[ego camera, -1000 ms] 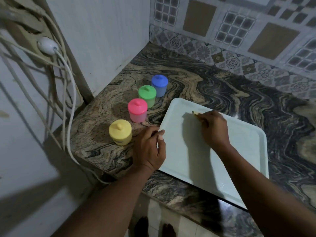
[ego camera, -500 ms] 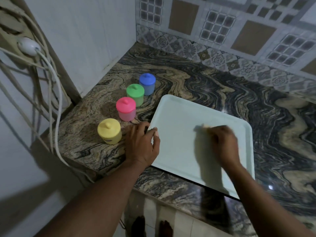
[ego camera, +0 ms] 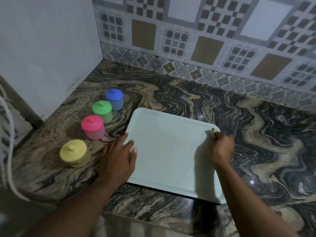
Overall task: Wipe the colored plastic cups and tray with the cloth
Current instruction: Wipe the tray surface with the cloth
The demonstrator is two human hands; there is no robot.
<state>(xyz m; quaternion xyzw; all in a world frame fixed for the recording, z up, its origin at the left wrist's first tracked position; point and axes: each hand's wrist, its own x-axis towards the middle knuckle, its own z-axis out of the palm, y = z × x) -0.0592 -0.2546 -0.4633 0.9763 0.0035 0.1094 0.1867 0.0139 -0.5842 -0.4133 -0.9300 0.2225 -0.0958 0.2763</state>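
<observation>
A: Lying flat on the swirly brown-and-black stone worktop (ego camera: 256,127) is a pale green rectangular plastic tray (ego camera: 167,151), close to the front edge.

B: Any room around it?

A: Worktop runs on to its right and behind, up to the patterned tile wall (ego camera: 188,40). Just left, in a row, stand a yellow lidded plastic cup (ego camera: 74,153), a pink cup (ego camera: 93,127), a green cup (ego camera: 102,111) and a blue cup (ego camera: 114,101).

B: The hands?

A: The left hand (ego camera: 118,158) rests straight fingers on the tray's left edge. The right hand (ego camera: 222,147) curls its fingers round a small yellowish cloth (ego camera: 213,132) at the far right corner.
</observation>
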